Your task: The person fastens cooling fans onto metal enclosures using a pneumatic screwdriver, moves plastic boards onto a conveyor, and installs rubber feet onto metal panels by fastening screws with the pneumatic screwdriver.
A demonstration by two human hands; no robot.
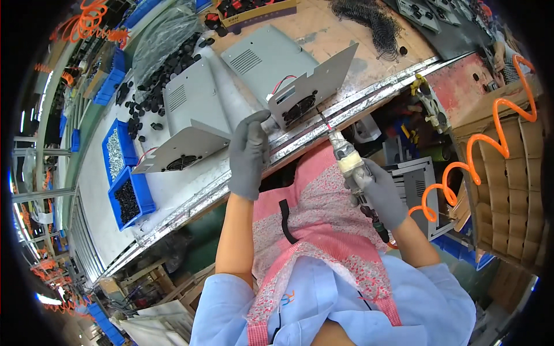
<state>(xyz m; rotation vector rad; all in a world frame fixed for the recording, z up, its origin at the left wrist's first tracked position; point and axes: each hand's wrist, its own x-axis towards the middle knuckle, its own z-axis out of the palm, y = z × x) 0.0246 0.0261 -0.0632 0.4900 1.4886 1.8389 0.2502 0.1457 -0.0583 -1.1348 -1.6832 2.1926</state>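
Note:
My right hand [378,190], in a grey glove, is wrapped round a pneumatic screwdriver [348,157]. Its thin bit points up and left, close to the lower right of an upright panel with a black fan. That panel belongs to a grey sheet-metal housing [262,55], with slotted vents and a red wire, on the bench. At the panel's lower left corner my gloved left hand [248,155] has its fingers closed on the edge; the fingertips are partly hidden. Left of it stands a second grey housing [193,98], similar, with its fan panel facing me.
Blue bins of silver screws [114,151] and black screws [127,202] sit at the left. Black plastic parts [153,98] lie scattered behind them. A metal-edged bench front [202,196] runs diagonally. An orange coiled air hose [473,155] hangs at right beside a divided cardboard box [508,184].

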